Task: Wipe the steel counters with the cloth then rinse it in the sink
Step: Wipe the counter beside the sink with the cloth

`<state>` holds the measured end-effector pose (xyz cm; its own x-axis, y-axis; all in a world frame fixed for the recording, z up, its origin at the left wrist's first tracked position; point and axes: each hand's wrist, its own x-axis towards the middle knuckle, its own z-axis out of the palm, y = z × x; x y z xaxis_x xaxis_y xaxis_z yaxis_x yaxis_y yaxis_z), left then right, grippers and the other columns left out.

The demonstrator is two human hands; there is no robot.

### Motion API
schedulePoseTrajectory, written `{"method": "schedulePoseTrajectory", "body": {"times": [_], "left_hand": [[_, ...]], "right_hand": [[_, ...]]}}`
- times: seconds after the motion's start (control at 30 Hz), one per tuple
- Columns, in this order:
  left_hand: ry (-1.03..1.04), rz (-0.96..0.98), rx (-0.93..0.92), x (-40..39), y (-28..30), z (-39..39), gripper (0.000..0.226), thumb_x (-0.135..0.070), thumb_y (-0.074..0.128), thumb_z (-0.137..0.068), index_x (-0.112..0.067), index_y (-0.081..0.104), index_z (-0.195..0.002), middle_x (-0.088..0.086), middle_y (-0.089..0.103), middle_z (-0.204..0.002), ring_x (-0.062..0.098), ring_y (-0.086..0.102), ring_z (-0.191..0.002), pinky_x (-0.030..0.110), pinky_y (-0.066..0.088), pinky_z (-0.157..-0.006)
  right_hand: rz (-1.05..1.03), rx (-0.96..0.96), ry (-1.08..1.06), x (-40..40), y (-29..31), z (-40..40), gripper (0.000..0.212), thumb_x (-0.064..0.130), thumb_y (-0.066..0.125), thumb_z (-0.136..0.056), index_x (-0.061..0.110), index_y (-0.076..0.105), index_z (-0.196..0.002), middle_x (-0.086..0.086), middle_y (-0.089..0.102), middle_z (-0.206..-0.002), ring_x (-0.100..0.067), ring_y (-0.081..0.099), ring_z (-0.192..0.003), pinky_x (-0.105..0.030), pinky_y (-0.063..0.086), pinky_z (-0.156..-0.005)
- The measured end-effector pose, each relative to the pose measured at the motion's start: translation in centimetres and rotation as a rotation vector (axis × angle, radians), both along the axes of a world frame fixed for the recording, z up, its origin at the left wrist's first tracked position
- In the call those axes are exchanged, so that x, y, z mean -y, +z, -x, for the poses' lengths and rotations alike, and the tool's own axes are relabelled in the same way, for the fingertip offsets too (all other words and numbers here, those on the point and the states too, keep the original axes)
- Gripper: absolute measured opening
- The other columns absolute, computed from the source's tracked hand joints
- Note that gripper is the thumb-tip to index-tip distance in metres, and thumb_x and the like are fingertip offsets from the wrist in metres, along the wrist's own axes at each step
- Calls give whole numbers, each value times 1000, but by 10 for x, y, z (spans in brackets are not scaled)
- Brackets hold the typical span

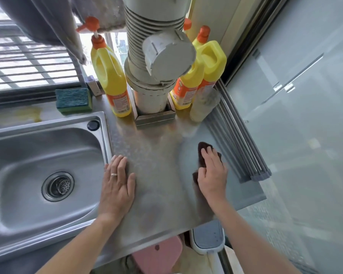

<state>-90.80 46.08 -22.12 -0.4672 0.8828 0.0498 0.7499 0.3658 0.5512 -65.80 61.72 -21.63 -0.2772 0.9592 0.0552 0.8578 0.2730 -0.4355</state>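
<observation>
A dark brown cloth (202,147) lies on the steel counter (158,155), toward its right side. My right hand (213,171) presses flat on the cloth with straight fingers and covers most of it. My left hand (118,178) rests flat on the counter just right of the sink's rim, fingers straight, a ring on one finger. The steel sink (38,155) fills the left of the view, with a round strainer drain (58,186) in its bottom.
Yellow detergent bottles (112,80) (204,72) stand at the back around a wide grey pipe (154,62). A green sponge (73,100) sits behind the sink. A rolled drying rack (240,143) lines the counter's right edge beside a glass panel. Pink and white items lie below the front edge.
</observation>
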Motion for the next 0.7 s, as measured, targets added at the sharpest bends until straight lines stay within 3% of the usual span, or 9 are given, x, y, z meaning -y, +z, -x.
{"method": "schedulePoseTrajectory", "body": {"times": [0.23,0.47,0.57,0.7], "left_hand": [[2,10,11,1,1,1,52,-38,34,-101,-9,43,-144,10,41,-152,30,30,-149,51,21,-124],[-6,13,19,2,2,1,51,-36,36,-101,-9,42,-144,9,41,-153,29,29,-150,52,23,-123],[-2,3,9,2,0,2,51,-36,35,-101,-8,43,-143,11,42,-152,31,30,-149,52,23,-123],[0,-20,13,1,0,1,50,-35,37,-100,-8,43,-142,11,42,-151,32,31,-148,53,24,-123]], "right_hand": [[23,-75,248,53,-3,57,61,18,45,-85,22,56,-145,1,48,-157,-14,36,-149,-46,32,-119],[12,-83,445,32,-1,27,63,12,44,-84,20,55,-146,3,45,-158,-13,32,-151,-47,34,-116],[-11,-60,389,18,4,-2,61,11,44,-87,18,53,-147,1,43,-159,-15,31,-152,-46,32,-120],[-37,-52,79,0,1,-53,58,12,42,-91,12,50,-148,-8,42,-160,-25,34,-151,-52,35,-118]]}}
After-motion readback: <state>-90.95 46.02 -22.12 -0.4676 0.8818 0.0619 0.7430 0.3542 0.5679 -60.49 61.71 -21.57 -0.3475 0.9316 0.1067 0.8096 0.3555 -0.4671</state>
